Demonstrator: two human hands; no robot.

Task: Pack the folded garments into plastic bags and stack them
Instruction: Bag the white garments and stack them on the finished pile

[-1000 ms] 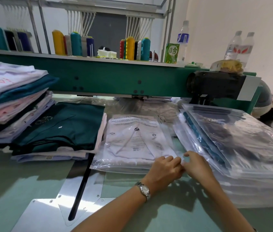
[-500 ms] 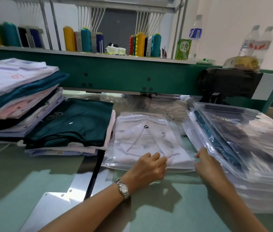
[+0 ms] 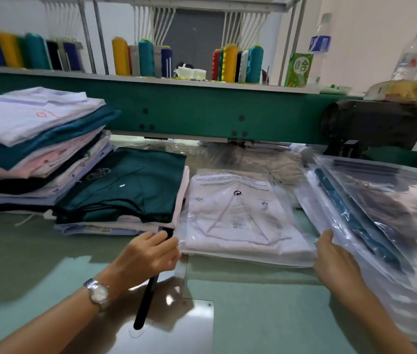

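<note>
Two hands at one bag. Fingers? — A
Left hand (image 3: 151,254): fingers curled, pinching the near left corner of the bagged white garment (image 3: 240,226). Right hand (image 3: 335,259): thumb straight along the near right corner; fingers hidden, grip not determinable — B
Where does it lie? — A
Flat on the table (image 3: 266,315), between the folded pile (image 3: 125,190) and the packed stack (image 3: 381,213), close against both — B
Change since half a second back? — A
Left hand was mid-edge, now at the left corner; right hand unmoved — B
Writing? — A
Bag: printed text block, too small to read, round arrow mark (image 3: 236,192) below it. Green carton (image 3: 299,70): one large white character. Top white shirt (image 3: 31,116) of the far-left heap: red mark, illegible — B
</note>
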